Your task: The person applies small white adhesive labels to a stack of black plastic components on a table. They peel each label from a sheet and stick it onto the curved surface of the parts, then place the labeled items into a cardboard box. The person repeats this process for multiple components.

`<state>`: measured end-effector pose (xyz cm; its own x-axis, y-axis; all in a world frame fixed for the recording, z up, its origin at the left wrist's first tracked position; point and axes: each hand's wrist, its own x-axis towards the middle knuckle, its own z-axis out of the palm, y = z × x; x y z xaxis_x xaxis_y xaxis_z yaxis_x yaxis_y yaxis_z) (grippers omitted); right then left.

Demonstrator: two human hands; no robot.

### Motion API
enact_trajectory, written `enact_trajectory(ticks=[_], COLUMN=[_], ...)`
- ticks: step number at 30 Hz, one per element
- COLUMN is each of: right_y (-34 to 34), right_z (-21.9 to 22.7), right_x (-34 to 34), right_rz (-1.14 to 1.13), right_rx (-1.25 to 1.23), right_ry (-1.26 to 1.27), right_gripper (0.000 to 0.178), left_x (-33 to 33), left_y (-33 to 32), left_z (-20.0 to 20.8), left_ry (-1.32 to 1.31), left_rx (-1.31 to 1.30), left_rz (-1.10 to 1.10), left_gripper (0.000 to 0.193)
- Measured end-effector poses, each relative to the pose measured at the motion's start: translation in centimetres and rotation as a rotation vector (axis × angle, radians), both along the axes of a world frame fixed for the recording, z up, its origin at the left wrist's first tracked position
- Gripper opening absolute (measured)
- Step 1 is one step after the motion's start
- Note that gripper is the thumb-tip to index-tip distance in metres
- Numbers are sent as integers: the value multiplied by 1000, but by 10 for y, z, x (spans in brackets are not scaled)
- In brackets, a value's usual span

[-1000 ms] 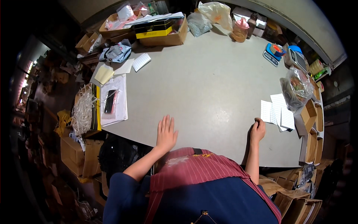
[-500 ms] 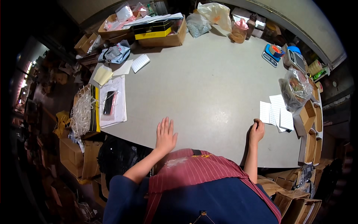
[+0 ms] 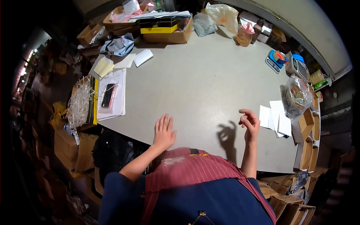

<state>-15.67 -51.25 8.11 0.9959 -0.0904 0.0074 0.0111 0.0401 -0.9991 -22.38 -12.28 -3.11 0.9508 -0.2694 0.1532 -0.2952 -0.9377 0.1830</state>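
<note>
My left hand (image 3: 164, 132) lies flat on the grey table (image 3: 180, 86) near its front edge, fingers stretched out and holding nothing. Raised a little over the table on the right is my right hand (image 3: 250, 123). Its index finger and thumb are bent and apart, with nothing visible between them, and its shadow falls to the left. Closest to that hand are several white sheets of small printed labels (image 3: 275, 118), lying loosely overlapped just to its right.
Along the right edge stand small cardboard trays (image 3: 305, 125), a clear plastic bag (image 3: 296, 95) and a blue scale (image 3: 273, 62). At left, a phone (image 3: 108, 95) rests on papers. An open carton (image 3: 168, 36), a pink-lidded jug (image 3: 245, 35) and plastic bags line the back.
My right hand has lifted off the table beside the label sheets and shifted slightly left, its fingers opening. My left hand stays flat in its place. The view has shifted a little.
</note>
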Motion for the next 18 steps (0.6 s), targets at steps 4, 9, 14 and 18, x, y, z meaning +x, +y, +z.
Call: enact_trajectory(ticks=[4,9,14,18], right_y=[46,49,75,113], right_z=[123,235,263,329], right_x=[-7,-20,-32,-23], right_rz=[364,1069,1112,167], right_rx=[36,423,742,789], right_ry=[-663,-1211,-1707,-2869], right_gripper=[12,17,26,40], left_x=[0,3,0,-3], left_y=[2,1,1,3], left_z=[1,0,-1,1], left_ry=[-20,-31,-49,-59], left_rx=[-9,-34,-48,-70], left_rz=[-14,-31,-17,-2], left_gripper=[68,68,66,65])
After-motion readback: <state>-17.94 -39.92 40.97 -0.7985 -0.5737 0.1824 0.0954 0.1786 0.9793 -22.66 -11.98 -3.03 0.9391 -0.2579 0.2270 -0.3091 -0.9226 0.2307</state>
